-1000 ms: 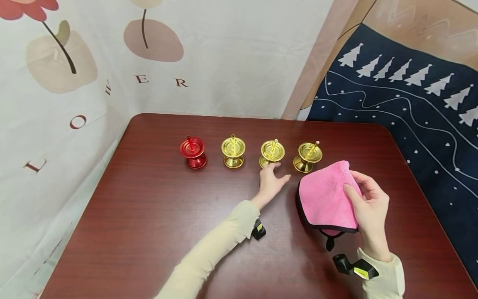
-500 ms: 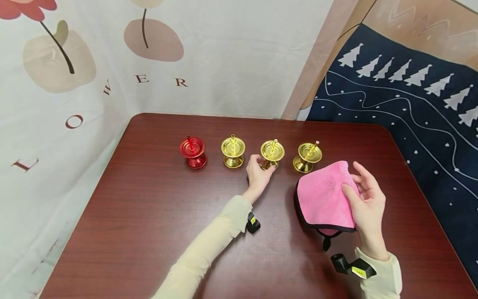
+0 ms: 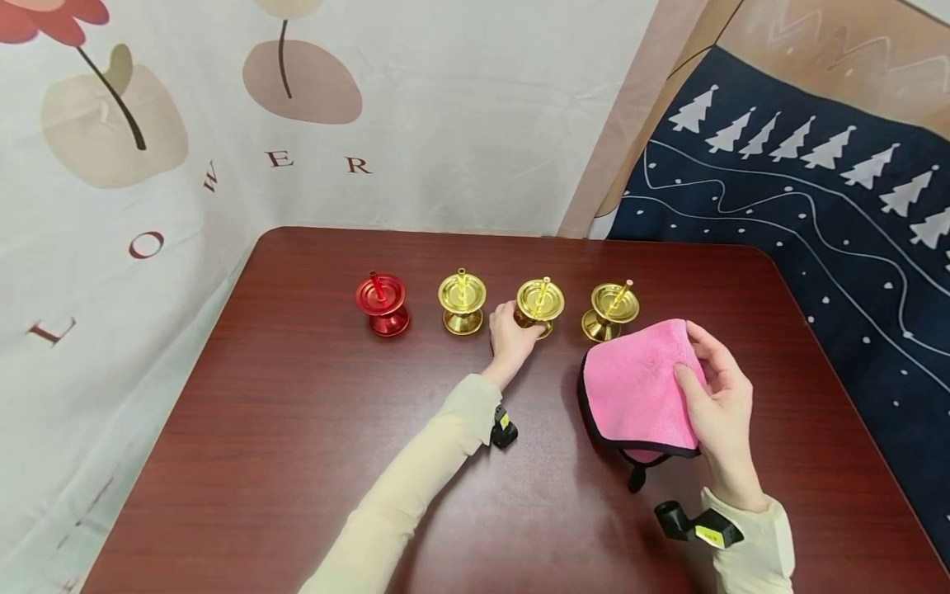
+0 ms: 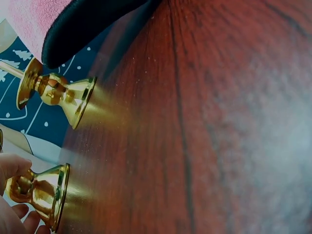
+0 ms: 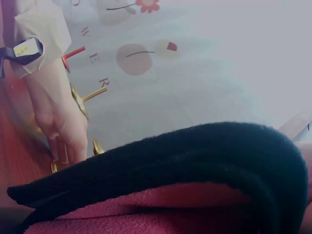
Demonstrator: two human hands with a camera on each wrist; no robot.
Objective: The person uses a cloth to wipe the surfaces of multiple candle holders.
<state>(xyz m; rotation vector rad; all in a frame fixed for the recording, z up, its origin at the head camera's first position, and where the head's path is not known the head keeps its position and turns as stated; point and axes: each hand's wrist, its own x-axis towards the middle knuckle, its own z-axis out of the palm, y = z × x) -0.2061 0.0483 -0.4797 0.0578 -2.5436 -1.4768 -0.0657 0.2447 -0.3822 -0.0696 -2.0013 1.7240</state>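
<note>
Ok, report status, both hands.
Left hand grips gold stand, third from left. Right hand holds pink cloth. Nothing visibly blocking left hand.

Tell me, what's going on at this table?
A person's left hand grips the middle gold stand. The right hand holds a black-edged pink cloth near the right gold stand. No hand is on that one, the left gold stand or the red stand; all four stands form a row on the table.
</note>
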